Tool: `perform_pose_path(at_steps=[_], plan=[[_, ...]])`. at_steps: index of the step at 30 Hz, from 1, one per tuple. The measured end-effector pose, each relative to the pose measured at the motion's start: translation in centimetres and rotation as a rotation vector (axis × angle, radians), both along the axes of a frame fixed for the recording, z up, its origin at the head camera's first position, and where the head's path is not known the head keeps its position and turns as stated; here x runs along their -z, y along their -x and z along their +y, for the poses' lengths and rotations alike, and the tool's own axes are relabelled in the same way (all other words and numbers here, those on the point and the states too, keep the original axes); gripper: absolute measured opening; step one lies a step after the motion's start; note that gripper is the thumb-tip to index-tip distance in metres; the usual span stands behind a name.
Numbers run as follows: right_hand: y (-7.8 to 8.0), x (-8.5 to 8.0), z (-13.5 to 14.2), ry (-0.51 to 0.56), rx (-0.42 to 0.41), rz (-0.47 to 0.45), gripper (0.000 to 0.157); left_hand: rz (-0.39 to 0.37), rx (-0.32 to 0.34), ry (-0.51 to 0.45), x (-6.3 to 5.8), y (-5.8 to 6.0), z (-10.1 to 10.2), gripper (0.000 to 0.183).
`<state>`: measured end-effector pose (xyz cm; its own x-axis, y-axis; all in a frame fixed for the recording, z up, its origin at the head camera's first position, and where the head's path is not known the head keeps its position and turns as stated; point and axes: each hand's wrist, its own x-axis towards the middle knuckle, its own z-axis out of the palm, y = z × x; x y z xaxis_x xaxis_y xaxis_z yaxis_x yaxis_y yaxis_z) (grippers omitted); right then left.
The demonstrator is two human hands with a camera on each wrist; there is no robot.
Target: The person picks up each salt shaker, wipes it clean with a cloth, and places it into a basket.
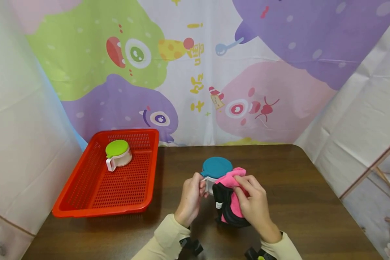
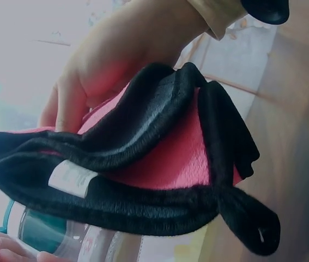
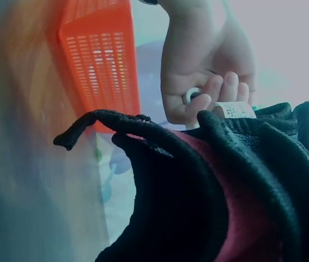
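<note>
Fingers (image 1: 238, 180) of the right hand (image 1: 255, 200) pinch the upper, pink part of a folded pink-and-black cloth (image 1: 235, 207), thumb below and fingertips above. From there the cloth hangs toward the person, its longer run going from beside the lid down to a thick black-edged fold; a white label (image 1: 219, 205) shows on its left edge. The left hand (image 1: 190, 200) has its fingers curled round the handle of a clear jar (image 1: 209, 186) with a blue lid (image 1: 217, 167).

The relation that matters is jar to right fingers: the jar lies just left of them and a little farther from the person, with cloth between. It stands roughly upright, lid on top, handle turned left, so the left hand is the nearer one. Cloth overlaps its right side; how firmly it presses there, and whether the jar's base meets the desk (image 1: 299, 202), I cannot tell.

Farther left, well apart from both hands, a red basket (image 1: 100, 212) holds a green-lidded jar (image 1: 118, 151) near its far left corner.
</note>
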<state>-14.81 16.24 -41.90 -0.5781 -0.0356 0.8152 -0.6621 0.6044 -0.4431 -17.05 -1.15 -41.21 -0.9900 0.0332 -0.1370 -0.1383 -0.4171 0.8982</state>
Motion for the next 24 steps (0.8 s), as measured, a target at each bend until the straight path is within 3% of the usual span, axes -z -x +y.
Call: perform_pose_path(at_steps=[18,24], plan=[[0.9,-0.2,1.3,0.127,-0.05,-0.119,0.035,-0.001,0.127,0.042,-0.4,0.5,-1.7,0.028],[0.8,0.0,0.8,0.138,-0.02,-0.122,0.033,-0.01,0.105,0.023,-0.4,0.4,-1.6,0.029]])
